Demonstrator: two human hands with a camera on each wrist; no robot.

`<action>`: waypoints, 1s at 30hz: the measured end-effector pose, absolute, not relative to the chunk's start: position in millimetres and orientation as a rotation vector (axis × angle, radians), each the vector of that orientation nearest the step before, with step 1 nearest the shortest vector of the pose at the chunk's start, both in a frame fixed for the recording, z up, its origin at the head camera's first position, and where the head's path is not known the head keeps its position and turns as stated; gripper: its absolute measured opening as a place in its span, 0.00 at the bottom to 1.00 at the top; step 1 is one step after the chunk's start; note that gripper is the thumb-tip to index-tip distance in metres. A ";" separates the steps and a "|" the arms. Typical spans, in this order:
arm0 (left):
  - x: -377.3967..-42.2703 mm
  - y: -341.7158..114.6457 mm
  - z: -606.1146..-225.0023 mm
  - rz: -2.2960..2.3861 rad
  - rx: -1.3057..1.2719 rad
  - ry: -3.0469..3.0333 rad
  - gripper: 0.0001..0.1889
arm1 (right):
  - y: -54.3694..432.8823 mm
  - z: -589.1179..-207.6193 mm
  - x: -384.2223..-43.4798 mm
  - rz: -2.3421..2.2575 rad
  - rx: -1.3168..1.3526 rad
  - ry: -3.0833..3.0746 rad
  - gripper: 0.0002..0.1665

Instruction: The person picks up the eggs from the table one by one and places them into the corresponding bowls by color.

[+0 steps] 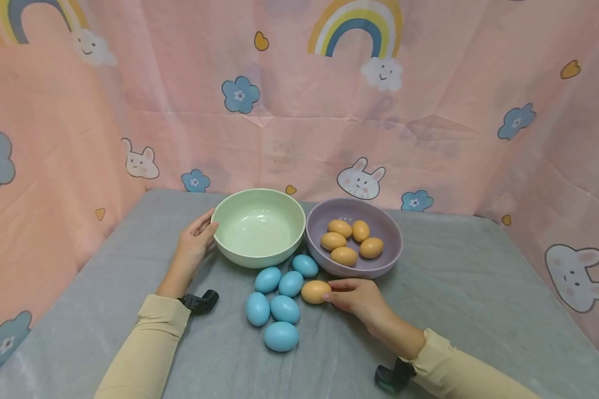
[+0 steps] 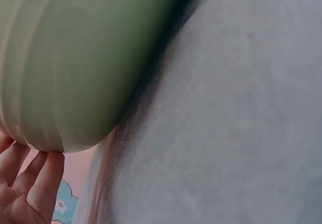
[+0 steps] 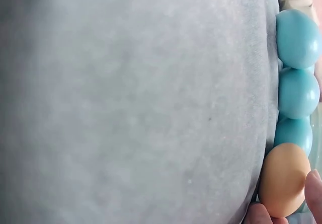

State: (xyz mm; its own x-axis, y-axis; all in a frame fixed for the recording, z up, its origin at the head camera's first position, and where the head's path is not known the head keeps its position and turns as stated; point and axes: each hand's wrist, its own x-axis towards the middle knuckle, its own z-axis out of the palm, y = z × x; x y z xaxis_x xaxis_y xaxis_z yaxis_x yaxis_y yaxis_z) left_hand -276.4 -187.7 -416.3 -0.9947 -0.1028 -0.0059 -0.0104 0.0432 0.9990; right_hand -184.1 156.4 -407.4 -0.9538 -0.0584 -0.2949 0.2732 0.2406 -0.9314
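Note:
My right hand pinches a yellow-orange egg between thumb and fingers, just in front of the purple bowl. In the right wrist view, the same egg sits between thumb and fingertips, overlapping a blue egg. Several more yellow-orange eggs lie inside the purple bowl. My left hand touches the left side of a light green bowl, which has nothing in it. Seen from the left wrist, the fingers extend with their tips against that bowl's outer wall.
Several blue eggs lie clustered on the grey cloth, in front of the two bowls. The bowls stand side by side near the back edge. A pink printed curtain encloses the back and sides.

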 end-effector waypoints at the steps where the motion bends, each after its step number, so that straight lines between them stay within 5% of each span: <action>1: -276.5 -187.8 -416.5 -2.122 0.121 -2.220 0.28 | 155.6 -407.3 -184.4 -1.770 0.200 2.254 0.24; 30: -276.7 -188.8 -419.0 -2.105 0.110 -2.232 0.29 | 158.5 -396.9 -181.6 -1.775 0.146 2.307 0.25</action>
